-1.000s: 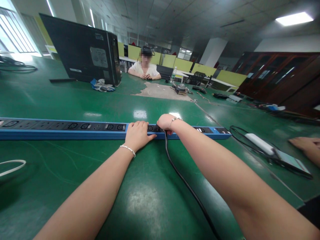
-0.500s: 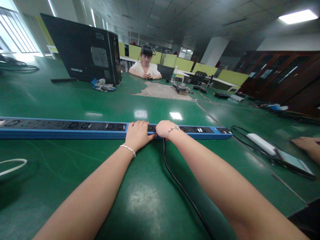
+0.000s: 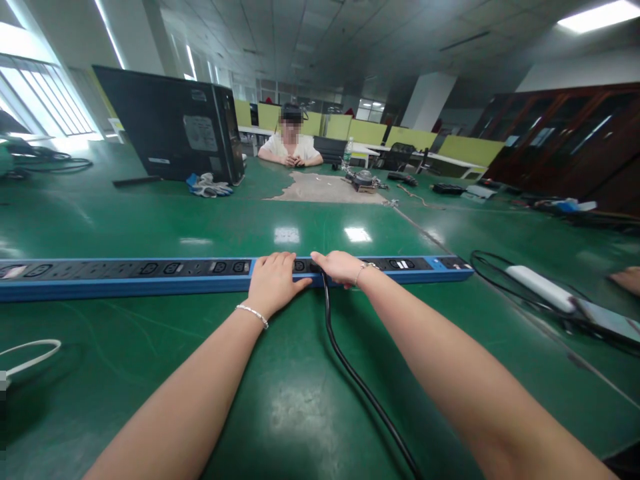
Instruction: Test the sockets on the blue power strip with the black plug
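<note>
A long blue power strip (image 3: 125, 285) with black sockets lies across the green table. My left hand (image 3: 273, 283) rests over its middle, fingers wrapped across the top and thumb along the near side. Just right of it, my right hand (image 3: 339, 268) is closed at the black plug (image 3: 316, 267), which sits at a socket; its fingers partly hide the plug. From there a black cable (image 3: 350, 370) runs down toward the near edge of the view.
A black computer case (image 3: 175, 130) and gloves (image 3: 210, 185) stand at the back left. A person (image 3: 291, 143) sits opposite. At right are a white adapter (image 3: 540, 288) with cables and another person's hand (image 3: 627, 279). A white loop (image 3: 33, 347) lies at left.
My right hand has turned and shifted slightly right, baring part of the plug. My left hand stays on the strip. The view has tilted, so the scene sits lower.
</note>
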A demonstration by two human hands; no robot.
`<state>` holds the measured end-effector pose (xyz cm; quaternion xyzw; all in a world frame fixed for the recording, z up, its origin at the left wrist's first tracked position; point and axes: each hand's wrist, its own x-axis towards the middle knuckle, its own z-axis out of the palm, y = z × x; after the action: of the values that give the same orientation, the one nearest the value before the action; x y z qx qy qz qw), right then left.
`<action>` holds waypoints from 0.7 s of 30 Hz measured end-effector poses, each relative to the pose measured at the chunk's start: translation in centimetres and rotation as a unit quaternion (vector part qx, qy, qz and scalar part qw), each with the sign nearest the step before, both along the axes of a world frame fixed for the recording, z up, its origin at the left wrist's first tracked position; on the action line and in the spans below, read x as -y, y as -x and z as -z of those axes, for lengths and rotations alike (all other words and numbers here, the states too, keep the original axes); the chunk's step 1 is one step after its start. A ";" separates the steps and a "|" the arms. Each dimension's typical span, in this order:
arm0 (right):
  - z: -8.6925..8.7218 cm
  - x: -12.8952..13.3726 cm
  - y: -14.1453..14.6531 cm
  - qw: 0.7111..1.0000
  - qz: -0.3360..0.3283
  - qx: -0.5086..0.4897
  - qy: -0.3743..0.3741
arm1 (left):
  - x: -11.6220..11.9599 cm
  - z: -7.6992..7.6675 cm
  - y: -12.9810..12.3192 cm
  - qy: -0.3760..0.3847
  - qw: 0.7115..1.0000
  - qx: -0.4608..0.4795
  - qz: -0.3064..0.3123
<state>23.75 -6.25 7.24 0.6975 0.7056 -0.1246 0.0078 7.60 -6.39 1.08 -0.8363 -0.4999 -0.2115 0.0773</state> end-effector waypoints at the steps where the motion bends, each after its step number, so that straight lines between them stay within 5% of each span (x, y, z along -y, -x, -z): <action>1: 0.1 0.1 -0.8 0.999 0.021 -0.023 -0.012 | 0.0 0.0 0.0 0.002 1.000 -0.002 -0.001; 5: 1.6 0.8 -3.8 0.967 0.123 0.007 -0.223 | -0.1 0.0 -0.1 -0.002 1.000 -0.003 0.000; 8: 3.4 1.2 -4.9 0.951 0.076 0.018 -0.300 | -0.2 0.0 -0.1 -0.001 1.000 0.010 -0.005; 15: 6.2 1.3 -4.8 0.939 0.009 -0.001 -0.343 | 0.9 -2.4 -1.5 -0.027 0.992 0.098 -0.075; 21: 6.5 1.3 -4.8 0.934 0.019 -0.010 -0.357 | 2.0 -5.4 -5.4 0.092 0.990 0.016 -0.104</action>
<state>28.52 -7.52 0.77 0.6661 0.6906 0.1281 -0.2509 13.00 -8.37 6.52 -0.7799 -0.6024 -0.1692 0.0137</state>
